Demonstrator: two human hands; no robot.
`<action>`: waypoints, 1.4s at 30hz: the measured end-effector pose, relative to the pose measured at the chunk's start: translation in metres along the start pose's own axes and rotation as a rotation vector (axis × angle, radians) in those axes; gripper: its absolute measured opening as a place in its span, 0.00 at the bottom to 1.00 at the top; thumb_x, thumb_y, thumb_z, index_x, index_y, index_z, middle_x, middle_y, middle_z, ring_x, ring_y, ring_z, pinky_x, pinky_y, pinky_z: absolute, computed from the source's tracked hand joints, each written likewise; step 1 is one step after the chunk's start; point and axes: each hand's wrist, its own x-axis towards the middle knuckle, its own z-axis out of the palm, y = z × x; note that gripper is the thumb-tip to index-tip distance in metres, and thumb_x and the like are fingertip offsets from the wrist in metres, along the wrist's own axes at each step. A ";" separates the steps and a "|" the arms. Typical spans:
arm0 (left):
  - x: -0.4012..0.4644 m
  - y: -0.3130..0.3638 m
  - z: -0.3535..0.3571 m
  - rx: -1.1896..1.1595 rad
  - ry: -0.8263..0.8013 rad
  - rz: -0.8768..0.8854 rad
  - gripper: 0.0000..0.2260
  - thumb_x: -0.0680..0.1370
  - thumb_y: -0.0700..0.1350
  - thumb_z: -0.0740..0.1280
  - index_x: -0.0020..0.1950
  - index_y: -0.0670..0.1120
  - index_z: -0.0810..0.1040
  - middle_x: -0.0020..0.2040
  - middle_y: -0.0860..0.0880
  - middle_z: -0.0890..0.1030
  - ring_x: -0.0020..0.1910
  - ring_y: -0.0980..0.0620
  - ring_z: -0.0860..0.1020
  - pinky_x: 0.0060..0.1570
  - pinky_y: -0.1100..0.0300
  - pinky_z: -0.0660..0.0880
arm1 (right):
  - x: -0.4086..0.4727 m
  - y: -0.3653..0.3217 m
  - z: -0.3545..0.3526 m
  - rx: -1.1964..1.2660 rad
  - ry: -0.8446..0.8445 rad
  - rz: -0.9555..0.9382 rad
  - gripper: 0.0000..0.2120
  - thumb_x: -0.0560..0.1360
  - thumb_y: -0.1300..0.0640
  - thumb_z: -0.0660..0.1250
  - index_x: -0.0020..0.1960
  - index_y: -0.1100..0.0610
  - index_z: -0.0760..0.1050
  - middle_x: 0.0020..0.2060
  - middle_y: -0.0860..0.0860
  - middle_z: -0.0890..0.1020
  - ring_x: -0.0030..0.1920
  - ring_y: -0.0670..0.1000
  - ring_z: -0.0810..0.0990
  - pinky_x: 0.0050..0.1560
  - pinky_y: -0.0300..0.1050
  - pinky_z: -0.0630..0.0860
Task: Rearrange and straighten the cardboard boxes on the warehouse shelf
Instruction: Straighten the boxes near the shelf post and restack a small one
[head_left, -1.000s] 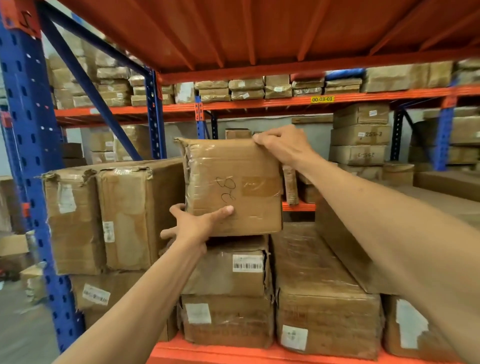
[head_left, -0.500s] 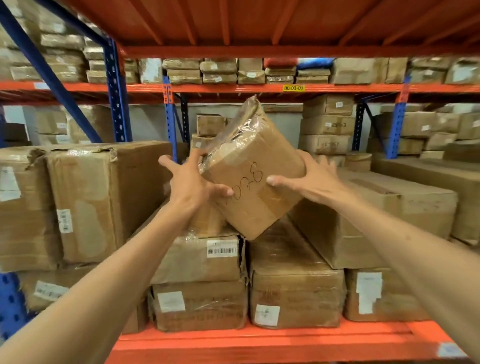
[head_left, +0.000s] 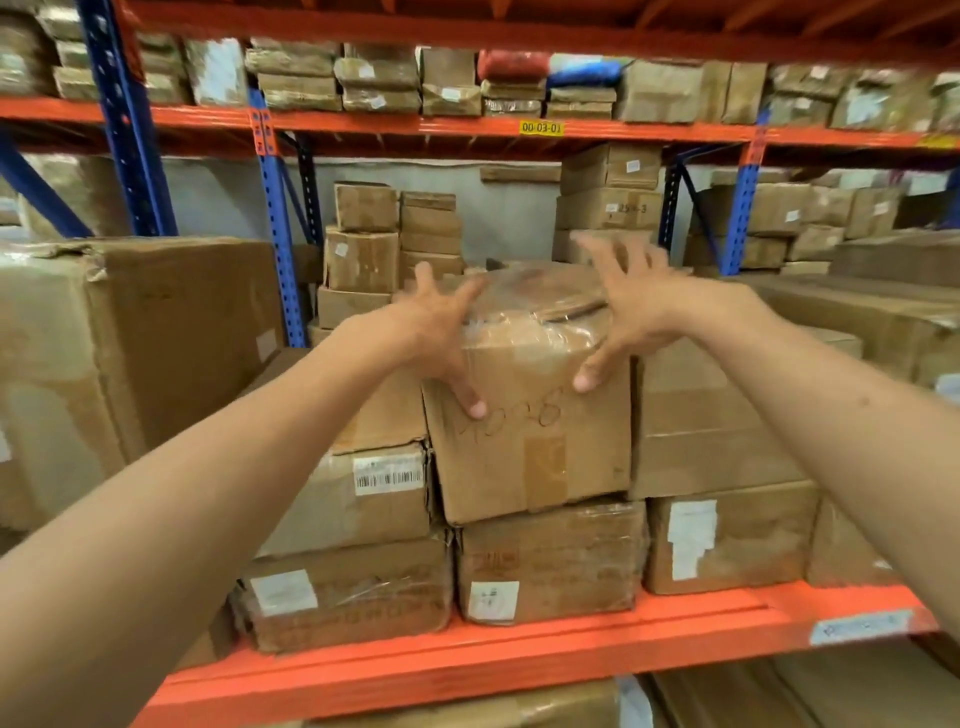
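Observation:
A plastic-wrapped cardboard box with a handwritten number (head_left: 530, 457) stands upright on a lower box (head_left: 550, 566) on the orange shelf (head_left: 519, 660). It is wedged between the barcode-labelled box (head_left: 353, 493) on the left and a long box (head_left: 701, 441) on the right. My left hand (head_left: 434, 332) grips its upper left corner, fingers over the top and thumb on the front. My right hand (head_left: 634, 312) hovers at the upper right corner with fingers spread and blurred; only the thumb touches the front face.
A big crumpled box (head_left: 130, 353) fills the shelf's left side. A blue upright (head_left: 280, 234) stands behind the left stack. More small boxes (head_left: 363, 249) are stacked on the rack behind. An upper shelf beam (head_left: 467, 124) runs overhead.
The marked box was held tilted in the air between both hands; it has come down upright onto the middle box. My right hand's fingers have come off it and spread.

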 end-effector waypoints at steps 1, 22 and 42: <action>0.003 0.002 0.009 0.012 -0.038 0.026 0.66 0.56 0.61 0.85 0.83 0.61 0.45 0.82 0.40 0.39 0.77 0.30 0.60 0.75 0.37 0.62 | 0.002 0.002 -0.001 -0.015 -0.144 -0.039 0.78 0.45 0.28 0.81 0.78 0.34 0.31 0.82 0.53 0.38 0.80 0.64 0.38 0.75 0.73 0.47; 0.006 -0.006 0.042 -0.087 0.094 0.140 0.54 0.63 0.54 0.85 0.82 0.52 0.57 0.81 0.46 0.59 0.75 0.35 0.65 0.72 0.37 0.67 | 0.009 0.008 0.038 0.029 -0.145 -0.103 0.69 0.53 0.34 0.84 0.82 0.37 0.46 0.82 0.48 0.51 0.80 0.58 0.53 0.76 0.60 0.59; -0.166 -0.181 0.081 -0.291 0.679 -0.709 0.58 0.73 0.65 0.74 0.82 0.41 0.38 0.78 0.28 0.52 0.77 0.30 0.54 0.75 0.39 0.56 | -0.020 -0.250 -0.057 -0.040 0.015 -0.681 0.66 0.59 0.34 0.82 0.80 0.35 0.37 0.81 0.52 0.34 0.81 0.61 0.39 0.76 0.71 0.54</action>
